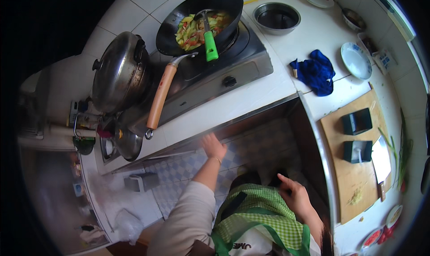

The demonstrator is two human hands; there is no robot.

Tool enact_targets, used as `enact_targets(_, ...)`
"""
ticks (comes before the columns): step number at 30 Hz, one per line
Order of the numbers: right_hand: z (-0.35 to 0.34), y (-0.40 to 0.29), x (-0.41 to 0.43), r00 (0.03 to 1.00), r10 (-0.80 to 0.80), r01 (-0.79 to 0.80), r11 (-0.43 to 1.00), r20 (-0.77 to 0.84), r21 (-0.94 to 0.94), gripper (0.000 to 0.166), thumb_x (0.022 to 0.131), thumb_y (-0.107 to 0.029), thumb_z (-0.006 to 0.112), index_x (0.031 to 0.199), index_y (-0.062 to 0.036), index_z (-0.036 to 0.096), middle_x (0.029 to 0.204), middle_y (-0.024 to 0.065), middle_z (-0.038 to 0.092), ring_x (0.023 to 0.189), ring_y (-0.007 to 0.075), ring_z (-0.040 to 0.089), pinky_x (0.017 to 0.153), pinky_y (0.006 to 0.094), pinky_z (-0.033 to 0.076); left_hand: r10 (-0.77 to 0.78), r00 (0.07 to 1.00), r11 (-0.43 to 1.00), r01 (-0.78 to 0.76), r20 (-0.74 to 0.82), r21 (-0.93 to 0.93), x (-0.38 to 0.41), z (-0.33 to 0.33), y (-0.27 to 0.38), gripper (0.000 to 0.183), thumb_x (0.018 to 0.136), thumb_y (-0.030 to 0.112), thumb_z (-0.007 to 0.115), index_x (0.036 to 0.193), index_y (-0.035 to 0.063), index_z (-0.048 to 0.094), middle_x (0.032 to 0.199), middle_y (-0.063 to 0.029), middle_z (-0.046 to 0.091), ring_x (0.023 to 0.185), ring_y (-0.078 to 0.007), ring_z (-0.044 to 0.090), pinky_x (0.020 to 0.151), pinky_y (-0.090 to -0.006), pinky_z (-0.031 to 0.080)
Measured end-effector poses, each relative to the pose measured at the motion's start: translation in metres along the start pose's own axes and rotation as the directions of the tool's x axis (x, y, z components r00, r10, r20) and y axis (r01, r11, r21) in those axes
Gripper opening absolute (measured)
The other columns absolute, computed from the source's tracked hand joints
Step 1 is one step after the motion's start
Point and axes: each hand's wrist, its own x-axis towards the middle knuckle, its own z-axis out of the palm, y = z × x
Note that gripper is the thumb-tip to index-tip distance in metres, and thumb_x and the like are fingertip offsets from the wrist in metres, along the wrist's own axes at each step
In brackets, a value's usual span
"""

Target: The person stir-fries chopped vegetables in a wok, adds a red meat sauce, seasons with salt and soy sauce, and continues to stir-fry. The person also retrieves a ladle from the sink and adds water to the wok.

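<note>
My left hand (214,147) is raised before the counter edge, below the wok handle, with nothing in it and its fingers slightly blurred. Near the apron (258,205), my right hand (297,197) hangs with the index finger extended and the others partly curled; no object shows in it. A black wok (168,31) tilts on the gas stove (205,88), its wooden handle (162,96) reaching over the front. Inside lie sliced green and red vegetables (188,34). A spatula with a green handle (210,46) rests in the wok.
Left of the wok stands a lidded steel pot (117,73). A metal basin (277,18) of dark liquid and a blue cloth (315,73) are on the counter. At right, a cutting board (336,175) bears two square containers (356,121), a cleaver (381,160) and chopped pieces (355,196).
</note>
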Motion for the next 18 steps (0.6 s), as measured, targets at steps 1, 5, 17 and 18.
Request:
enact_targets(1, 0.028, 0.014, 0.011, 0.99, 0.141, -0.137, 0.984, -0.029, 0.115, 0.019, 0.074, -0.011, 0.072, 0.092, -0.0091, 0.069, 0.08, 0.0108, 0.065, 0.082, 0.025, 0.062, 0.07, 0.0345, 0.049, 0.05, 0.996, 0.998, -0.053, -0.071, -0.027, -0.01, 0.006, 0.0, 0.072, 0.074, 0.031, 0.067, 0.129, -0.0015, 0.035, 0.131, -0.0198, 0.039, 0.129, -0.037, 0.028, 0.108, -0.0455, 0.022)
enact_targets(5, 0.097, 0.042, 0.049, 0.96, 0.119, -0.139, 0.988, -0.252, -0.063, 0.025, 0.081, -0.022, 0.068, 0.1, -0.007, 0.063, 0.098, 0.0164, 0.061, 0.097, 0.0301, 0.058, 0.079, 0.038, 0.047, 0.298, 0.911, 0.899, -0.167, 0.287, -0.404, -0.056, -0.01, -0.032, 0.054, 0.074, 0.026, 0.067, 0.12, 0.0044, 0.049, 0.115, -0.0145, 0.052, 0.114, -0.0306, 0.045, 0.096, -0.0414, 0.037)
enact_targets(17, 0.083, 0.045, 0.057, 0.774, -0.436, 0.221, 0.865, -0.458, -0.45, 0.04, 0.07, -0.011, 0.065, 0.109, -0.0115, 0.062, 0.125, 0.013, 0.053, 0.123, 0.0329, 0.043, 0.103, 0.0539, 0.029, 0.484, 0.751, 0.57, -0.66, 0.449, 0.489, 0.105, 0.12, -0.077, 0.03, 0.077, 0.021, 0.057, 0.1, 0.005, 0.066, 0.111, -0.0117, 0.054, 0.112, -0.0261, 0.046, 0.089, -0.0415, 0.043)
enact_targets(18, 0.072, 0.064, 0.079, 0.771, -0.373, 0.199, 0.911, -0.517, -0.361, 0.037, 0.069, -0.006, 0.065, 0.106, -0.01, 0.062, 0.118, 0.0131, 0.056, 0.112, 0.0324, 0.052, 0.096, 0.0489, 0.04, 0.343, 0.814, 0.517, -0.58, 0.469, 0.63, 0.116, 0.147, -0.079, 0.031, 0.08, 0.024, 0.055, 0.104, 0.0073, 0.066, 0.115, -0.0106, 0.057, 0.113, -0.0234, 0.048, 0.093, -0.0386, 0.042)
